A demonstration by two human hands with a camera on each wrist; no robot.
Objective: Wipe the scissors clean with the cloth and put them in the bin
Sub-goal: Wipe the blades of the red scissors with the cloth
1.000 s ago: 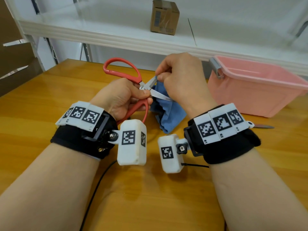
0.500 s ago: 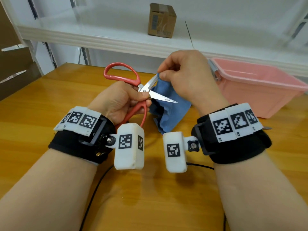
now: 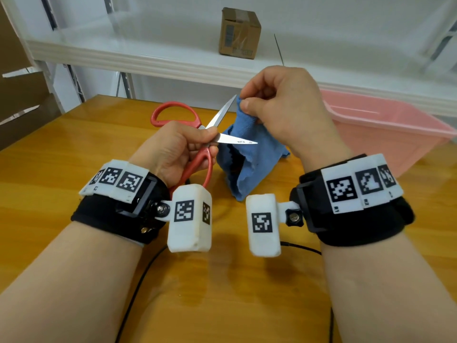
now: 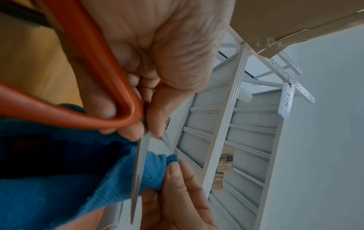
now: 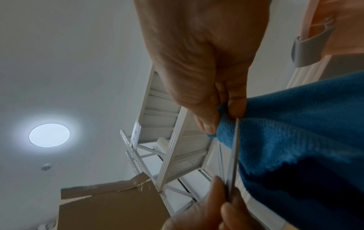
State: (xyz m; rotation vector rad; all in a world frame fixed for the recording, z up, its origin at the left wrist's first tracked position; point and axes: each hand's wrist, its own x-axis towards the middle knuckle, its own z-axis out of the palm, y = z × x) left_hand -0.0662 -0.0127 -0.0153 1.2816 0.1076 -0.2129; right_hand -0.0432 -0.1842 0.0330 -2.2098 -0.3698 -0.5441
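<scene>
- Red-handled steel scissors [image 3: 197, 134] sit above the wooden table [image 3: 61, 169], blades spread apart, as we work through the wiping step.
- Our left hand [image 3: 178, 149] grips the scissors at the pivot, thumb pressed on the metal where the blades cross and fingers curled round one red loop; the left wrist view shows that loop lying across our fingers.
- Our right hand [image 3: 279, 110] pinches a fold of the blue terry cloth [image 3: 249, 157] between thumb and forefinger at the tip of the upper blade; the rest of the cloth hangs down towards the table.
- In the right wrist view the cloth's pinched fold touches the narrow blade edge close to its tip.
- We judge one stroke along the upper blade to be at its end; the lower blade, pointing right, lies bare in front of the cloth and looks due next.
- That next move calls for a fresh pinch near the pivot, drawn outward along the flat and away from the edge.
- Still to come: closing the blades and setting them in the pink plastic bin [image 3: 385, 137], which stands on the table to our right, just past the right hand.
</scene>
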